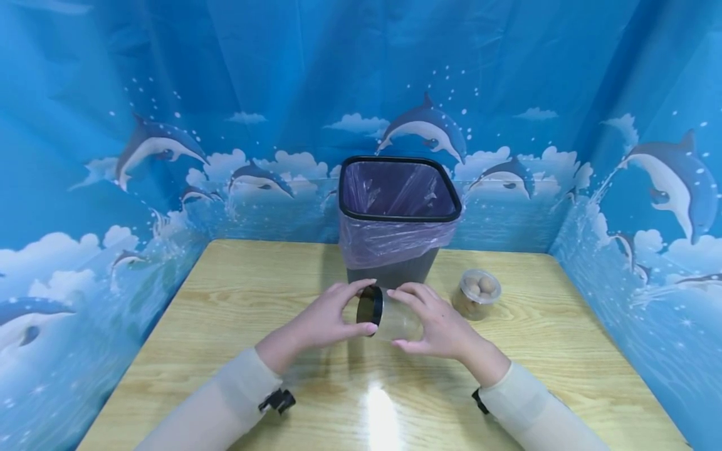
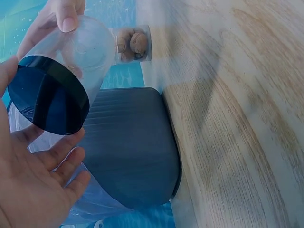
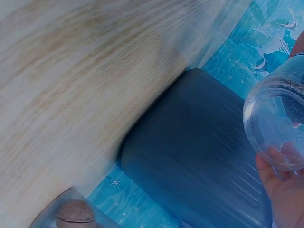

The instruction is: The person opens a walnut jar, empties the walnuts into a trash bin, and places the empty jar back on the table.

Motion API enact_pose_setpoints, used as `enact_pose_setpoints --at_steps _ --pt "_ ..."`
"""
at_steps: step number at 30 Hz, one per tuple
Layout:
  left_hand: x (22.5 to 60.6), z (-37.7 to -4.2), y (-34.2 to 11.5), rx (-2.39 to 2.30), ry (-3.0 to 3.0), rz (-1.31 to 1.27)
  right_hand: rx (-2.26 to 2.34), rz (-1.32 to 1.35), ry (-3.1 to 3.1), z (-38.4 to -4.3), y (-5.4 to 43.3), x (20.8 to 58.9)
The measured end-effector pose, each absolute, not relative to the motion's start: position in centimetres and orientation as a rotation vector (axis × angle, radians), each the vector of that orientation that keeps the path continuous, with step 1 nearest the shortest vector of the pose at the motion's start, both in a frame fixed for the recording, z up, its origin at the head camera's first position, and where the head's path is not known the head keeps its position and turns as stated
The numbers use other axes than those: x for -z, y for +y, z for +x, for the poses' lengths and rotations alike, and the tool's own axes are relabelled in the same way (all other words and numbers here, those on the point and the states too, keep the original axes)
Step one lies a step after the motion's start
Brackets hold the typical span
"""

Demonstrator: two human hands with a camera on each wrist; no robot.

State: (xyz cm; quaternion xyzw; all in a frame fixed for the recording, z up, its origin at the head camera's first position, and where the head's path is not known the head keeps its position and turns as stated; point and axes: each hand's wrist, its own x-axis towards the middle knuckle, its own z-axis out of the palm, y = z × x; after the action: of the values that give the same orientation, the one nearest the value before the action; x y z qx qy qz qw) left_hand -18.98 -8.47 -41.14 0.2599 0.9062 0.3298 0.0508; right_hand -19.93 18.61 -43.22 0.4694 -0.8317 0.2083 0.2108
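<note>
An empty-looking clear plastic jar (image 1: 402, 321) with a black lid (image 1: 369, 311) is held on its side above the table, lid toward the left. My left hand (image 1: 324, 318) holds the lid between thumb and fingers. On the other end, my right hand (image 1: 439, 322) grips the clear body, with its thumb on the near side. In the left wrist view the lid (image 2: 47, 97) faces the camera, and the left fingers spread around its rim. The right wrist view shows the jar's round base (image 3: 275, 126) at the right edge.
Behind the hands stands a dark bin (image 1: 389, 275) lined with a purple bag (image 1: 389, 241). To its right is a clear tub (image 1: 472, 307) of walnuts (image 2: 137, 42). Dolphin-print blue sheets (image 1: 316, 81) surround the wooden table (image 1: 254, 275) at the back and sides.
</note>
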Motion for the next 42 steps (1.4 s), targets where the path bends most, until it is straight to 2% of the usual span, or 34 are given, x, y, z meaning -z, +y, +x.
enact_pose_setpoints --at_steps 20,42 --pt "41.16 -19.15 -8.48 -1.030 2.719 0.798 -0.570 1.314 -2.302 -20.02 18.73 43.30" --pt "41.80 -19.30 -8.41 -1.043 2.750 0.925 -0.583 1.309 -2.306 -20.12 18.98 43.61"
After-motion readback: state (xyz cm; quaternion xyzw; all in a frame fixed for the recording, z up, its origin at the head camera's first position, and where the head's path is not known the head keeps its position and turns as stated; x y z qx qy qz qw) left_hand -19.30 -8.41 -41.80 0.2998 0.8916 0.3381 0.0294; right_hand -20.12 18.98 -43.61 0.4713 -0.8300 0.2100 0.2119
